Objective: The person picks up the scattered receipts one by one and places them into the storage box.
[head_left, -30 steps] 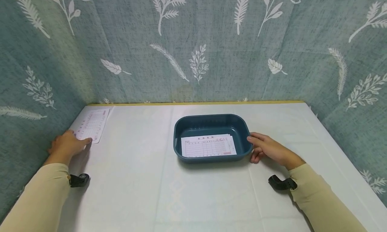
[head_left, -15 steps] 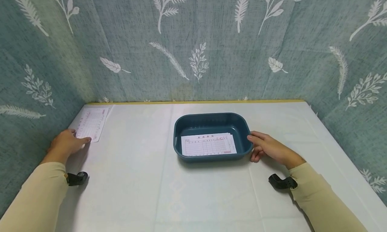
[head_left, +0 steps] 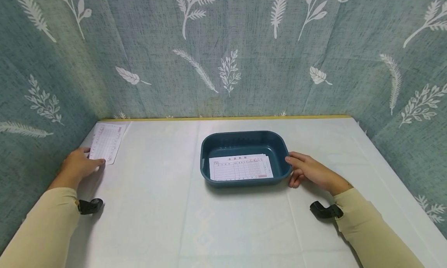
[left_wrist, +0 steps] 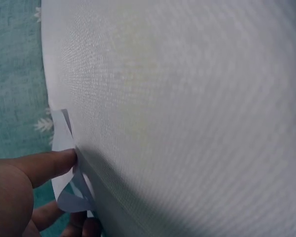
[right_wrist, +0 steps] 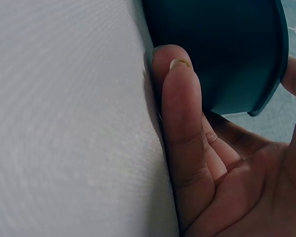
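A dark teal plastic tray with rounded corners sits near the middle of the white cloth-covered counter, and a printed form with red and black ruled columns lies flat inside it toward the near wall. The right hand rests against the tray's right end, thumb over the rim and fingers along the outer wall beside the cloth; the grip looks like a steadying hold, fit to keep the tray from sliding. The fingers are loosely bent around the wall, not clenched.

At the far left edge of the counter lies a second sheet of pink-ruled printed paper, close to the leaf-patterned teal curtain. The left hand is at its near corner. In the left wrist view a fingertip pinches the curled-up corner of that sheet against fingers beneath, lifting the edge off the cloth, likely to get a purchase on thin paper.
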The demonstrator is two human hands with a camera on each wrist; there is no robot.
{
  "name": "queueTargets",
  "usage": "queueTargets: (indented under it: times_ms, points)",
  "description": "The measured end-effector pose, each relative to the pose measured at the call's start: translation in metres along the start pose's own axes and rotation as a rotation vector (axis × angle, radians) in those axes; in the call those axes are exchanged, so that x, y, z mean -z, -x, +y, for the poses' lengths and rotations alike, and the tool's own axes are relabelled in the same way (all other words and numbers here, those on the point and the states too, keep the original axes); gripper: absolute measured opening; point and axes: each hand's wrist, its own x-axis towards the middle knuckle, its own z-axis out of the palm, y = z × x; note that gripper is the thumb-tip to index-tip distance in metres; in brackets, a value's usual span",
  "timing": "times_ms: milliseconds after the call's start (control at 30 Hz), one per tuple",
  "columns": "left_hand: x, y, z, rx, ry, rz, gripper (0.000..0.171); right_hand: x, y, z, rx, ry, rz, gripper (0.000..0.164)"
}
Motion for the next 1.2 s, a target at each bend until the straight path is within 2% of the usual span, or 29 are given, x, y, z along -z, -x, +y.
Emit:
queueTargets:
  times_ms: [100,433,567,800,1200]
  points:
    - [0.0,-0.001,-0.001,0.015,0.017,-0.012,0.085,-0.001,0.0,0.0,-0.008,-0.005,0.004,0.081]
    - [-0.004,-0.011,-0.008,-0.009,0.034,-0.026,0.088,0.0,0.001,0.0,-0.007,-0.01,0.005,0.079]
    - [-0.004,-0.014,-0.011,-0.012,0.053,-0.04,0.084,0.0,0.0,0.0,-0.004,-0.002,0.006,0.079]
    - [-0.003,-0.012,-0.01,-0.001,0.06,-0.025,0.073,0.0,0.0,-0.001,0.003,-0.001,0.004,0.078]
    - [-0.009,-0.012,-0.008,0.005,0.065,0.019,0.07,0.0,0.0,-0.001,0.002,0.002,0.003,0.079]
